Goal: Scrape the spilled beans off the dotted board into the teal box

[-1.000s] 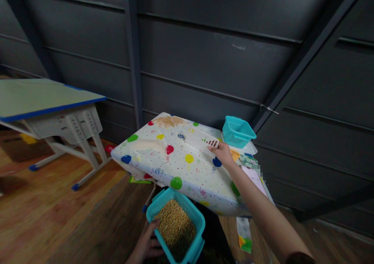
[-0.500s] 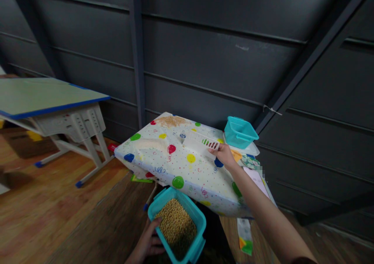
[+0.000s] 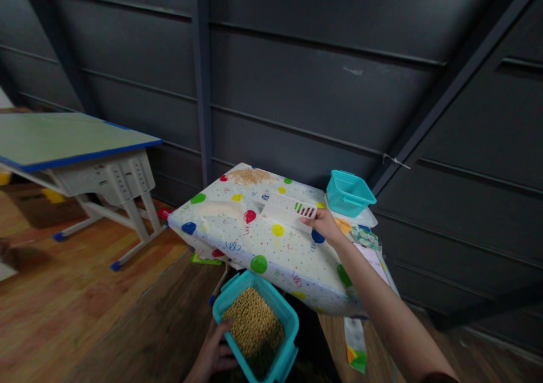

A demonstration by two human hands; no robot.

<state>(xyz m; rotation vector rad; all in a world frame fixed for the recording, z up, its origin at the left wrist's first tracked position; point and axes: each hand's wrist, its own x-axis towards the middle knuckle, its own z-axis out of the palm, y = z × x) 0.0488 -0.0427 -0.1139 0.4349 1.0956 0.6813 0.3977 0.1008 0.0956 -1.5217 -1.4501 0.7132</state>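
Holding the tub: the left hand (image 3: 218, 346) is clamped on the side wall of a teal, rectangular plastic tub (image 3: 292, 326), thumb over the rim, below the near edge of the tabletop (image 3: 292, 258).
Bean spill: the pale yellow, round beans (image 3: 253, 318) could pour out if that one-sided grip slips; any support underneath is hidden.
White slotted piece: the right hand (image 3: 322, 224) is clamped on the right end of a white, slotted plastic piece (image 3: 288, 210), mid-tabletop; contact with the surface is hard to tell.
Balloon-printed cover: pressing down while sliding might bunch this white, thin-looking sheet (image 3: 237, 253).
Tan scatter: small, loose tan grains (image 3: 248, 175) lie by the far-left edge, so a jolt could send some over.
Right side: a second teal plastic tub (image 3: 339, 201) on a white, flat tray (image 3: 370, 218) sits just beyond the right hand; a careless elbow might knock the pale, phone-like slab (image 3: 373, 255) beside the forearm.
Surroundings: a dark grey panelled wall (image 3: 292, 77) blocks the far side; a green-topped, blue-edged desk (image 3: 63, 137) is well apart, leftward.
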